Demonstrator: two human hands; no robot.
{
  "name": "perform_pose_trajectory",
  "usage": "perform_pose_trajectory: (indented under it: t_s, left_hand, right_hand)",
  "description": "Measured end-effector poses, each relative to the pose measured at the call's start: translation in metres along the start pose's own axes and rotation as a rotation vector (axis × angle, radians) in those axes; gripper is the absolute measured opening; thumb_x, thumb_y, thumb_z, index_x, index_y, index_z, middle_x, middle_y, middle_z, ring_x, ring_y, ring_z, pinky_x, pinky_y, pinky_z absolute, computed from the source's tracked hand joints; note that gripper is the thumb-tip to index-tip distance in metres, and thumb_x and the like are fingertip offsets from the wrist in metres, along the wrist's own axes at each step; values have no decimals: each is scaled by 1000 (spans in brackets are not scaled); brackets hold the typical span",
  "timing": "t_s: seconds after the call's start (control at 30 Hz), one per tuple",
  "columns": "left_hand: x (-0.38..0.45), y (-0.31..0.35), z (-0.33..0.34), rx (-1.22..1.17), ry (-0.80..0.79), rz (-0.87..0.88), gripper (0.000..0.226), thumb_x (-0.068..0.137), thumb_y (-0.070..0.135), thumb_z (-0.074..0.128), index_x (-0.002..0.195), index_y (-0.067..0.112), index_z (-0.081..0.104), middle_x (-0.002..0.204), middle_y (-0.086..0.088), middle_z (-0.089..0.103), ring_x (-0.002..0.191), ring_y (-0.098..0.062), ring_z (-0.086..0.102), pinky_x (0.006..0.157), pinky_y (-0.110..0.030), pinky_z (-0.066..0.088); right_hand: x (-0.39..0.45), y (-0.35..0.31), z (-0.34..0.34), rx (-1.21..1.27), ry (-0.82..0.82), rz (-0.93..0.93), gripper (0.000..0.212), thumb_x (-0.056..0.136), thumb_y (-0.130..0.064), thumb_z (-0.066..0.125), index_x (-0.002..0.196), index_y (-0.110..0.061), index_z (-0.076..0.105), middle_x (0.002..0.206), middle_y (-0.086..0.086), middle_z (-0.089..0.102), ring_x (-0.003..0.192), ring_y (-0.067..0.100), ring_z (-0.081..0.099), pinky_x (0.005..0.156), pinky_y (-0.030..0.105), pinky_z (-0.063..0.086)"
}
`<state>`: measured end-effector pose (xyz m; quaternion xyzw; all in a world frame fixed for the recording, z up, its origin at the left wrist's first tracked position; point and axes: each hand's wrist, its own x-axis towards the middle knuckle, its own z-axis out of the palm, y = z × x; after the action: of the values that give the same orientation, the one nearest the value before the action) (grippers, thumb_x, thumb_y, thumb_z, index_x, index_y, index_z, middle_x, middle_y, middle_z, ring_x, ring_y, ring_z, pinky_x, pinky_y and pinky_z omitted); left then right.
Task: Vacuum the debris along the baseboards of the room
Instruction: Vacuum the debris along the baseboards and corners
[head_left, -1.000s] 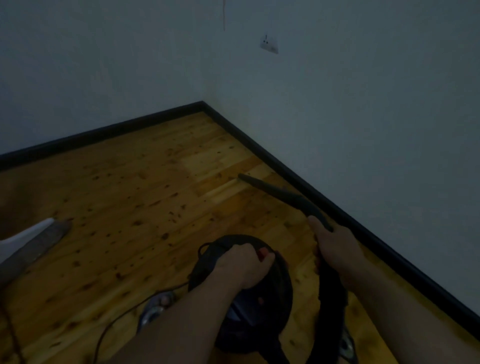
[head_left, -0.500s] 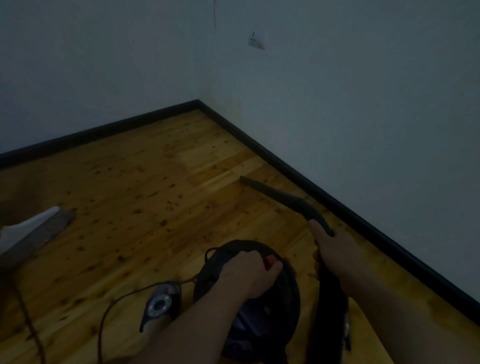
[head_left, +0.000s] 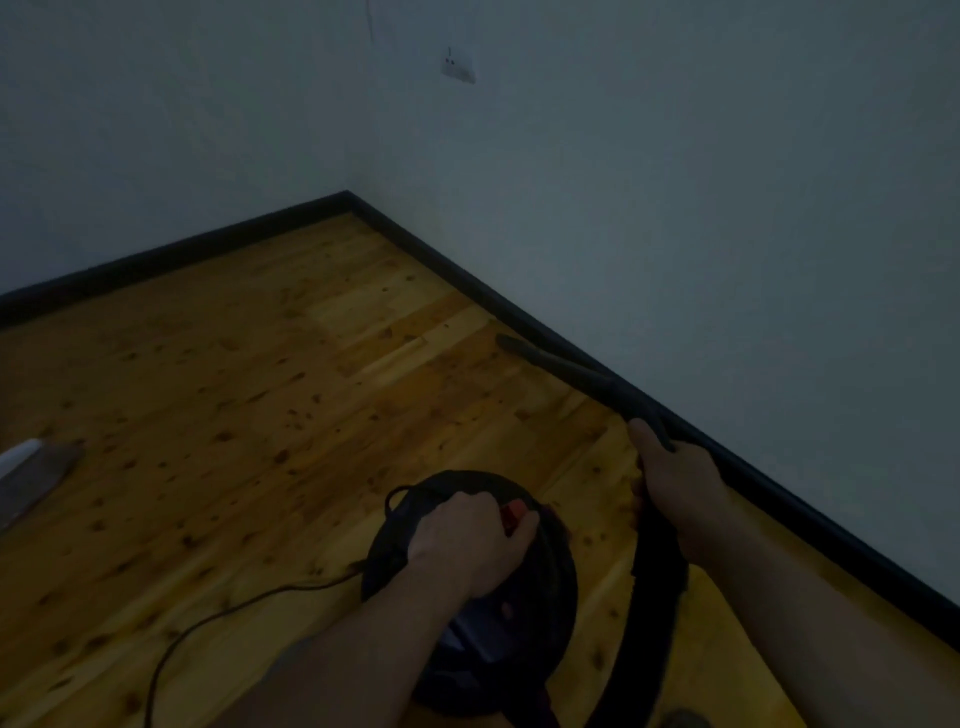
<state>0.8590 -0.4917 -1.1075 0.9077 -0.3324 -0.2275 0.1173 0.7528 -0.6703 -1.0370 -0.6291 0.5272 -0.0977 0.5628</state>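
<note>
Black baseboard (head_left: 571, 353), knotty amber floor (head_left: 234, 415), black vacuum (head_left: 545, 571).

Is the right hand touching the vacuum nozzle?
Touching. The head view shows the right hand wrapped around the rear of the vacuum nozzle, thumb along it.

Round black canister vacuum (head_left: 524, 597) on wood floor; slim black crevice nozzle (head_left: 566, 371) lying low along black baseboard (head_left: 779, 488)

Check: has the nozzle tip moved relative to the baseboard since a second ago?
Yes. The nozzle tip has swung right, now close against the right-wall baseboard; earlier floorboards showed between them.
</note>
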Motion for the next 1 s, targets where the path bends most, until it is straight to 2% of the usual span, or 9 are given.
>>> perform_pose_trajectory:
  t_s: [0.07,0.17,0.3,0.4,0.57,0.83,0.93,1.0]
  left_hand:
    - [-1,5,4,-21,-27,7,64,95,76,36,77,18,54,74,-2,61,59,-19,56,53,-32,47]
    - [-9,14,11,-13,-56,29,64,95,77,35,83,18,55,81,-3,62,68,-21,61,58,-34,51]
    - [-28,32,18,41,-77,98,63,97,74,34,92,16,57,87,-4,61,74,-23,62,66,-37,54]
    - [-42,44,26,55,-96,130,62,98,73,34,93,16,57,86,-6,62,69,-22,59,64,-38,53]
    - [-70,56,46,66,-88,160,58,98,73,35,81,19,50,75,-2,55,60,-20,51,54,-32,42]
    - [-122,60,69,38,-61,210,62,98,72,36,72,18,50,66,-2,53,52,-20,48,49,-31,40]
    - [-138,66,78,24,-88,214,61,98,71,37,72,18,50,67,-1,53,53,-19,47,50,-31,39]
    - [-145,75,84,26,-114,207,59,99,71,38,74,18,50,68,-1,52,53,-19,46,49,-31,38]
  right_hand:
    - [-4,5,-8,1,21,6,50,99,-54,58,77,-10,59,68,12,58,59,26,57,60,41,53]
    - [-17,14,-19,-8,32,5,49,100,-53,57,78,-10,59,68,12,57,57,25,56,56,36,50]
    - [-41,30,-35,28,64,33,49,100,-53,59,77,-10,59,63,11,57,56,26,57,59,40,51]
    - [-59,42,-45,13,73,35,49,100,-52,58,72,-12,58,59,9,56,55,25,56,57,38,49]
    - [-91,62,-54,26,74,35,44,101,-49,59,81,-9,59,61,10,54,55,25,54,56,38,50]
    - [-141,106,-78,48,89,34,47,102,-47,58,78,-7,58,51,6,51,48,24,52,56,39,50]
    - [-157,120,-94,44,102,41,48,102,-48,57,78,-6,58,54,8,52,49,25,53,58,40,51]
    - [-165,126,-108,45,105,38,46,103,-47,57,84,-5,58,58,10,52,50,25,53,54,38,51]
